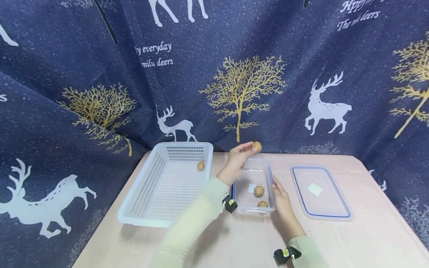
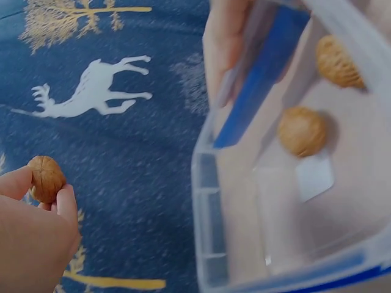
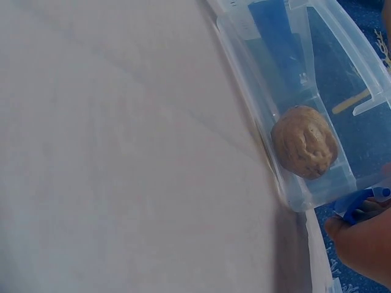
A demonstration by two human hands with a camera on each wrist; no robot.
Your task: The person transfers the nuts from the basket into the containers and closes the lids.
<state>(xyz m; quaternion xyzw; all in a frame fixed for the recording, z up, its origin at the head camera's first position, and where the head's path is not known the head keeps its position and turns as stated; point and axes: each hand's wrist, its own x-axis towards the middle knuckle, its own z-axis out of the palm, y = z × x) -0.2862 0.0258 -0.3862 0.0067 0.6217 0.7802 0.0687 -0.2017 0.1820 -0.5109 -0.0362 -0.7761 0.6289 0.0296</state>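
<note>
One dark blue cloth [image 1: 214, 41] printed with white deer and golden trees hangs behind a pale pink table [image 1: 362, 243], where a white perforated basket [image 1: 144, 220] stands on the left, a clear container [image 1: 258, 175] with blue flaps in the middle and a blue-rimmed lid [image 1: 318, 206] on the right. The left arm reaches forward in a pale green sleeve, wrist raised near the container's left side, and the left hand [image 1: 238, 160] pinches a walnut [image 1: 257, 146], which in the head view appears above the far rim. The right hand [image 1: 282, 199] comes up from below, fingers along the container's right wall; whether they curl round it I cannot tell. Two more walnuts [image 1: 259, 191] lie inside the container, one beside a small white label [image 1: 252, 188] and the other toward the near end, while a single walnut [image 1: 200, 166] sits in the basket's far right corner. Only the head view takes in basket and lid; the left wrist view shows thumb and fingertips on opposite sides of the held nut, and the right wrist view shows the right hand's fingertip beside a blue flap [image 3: 353, 202].
</note>
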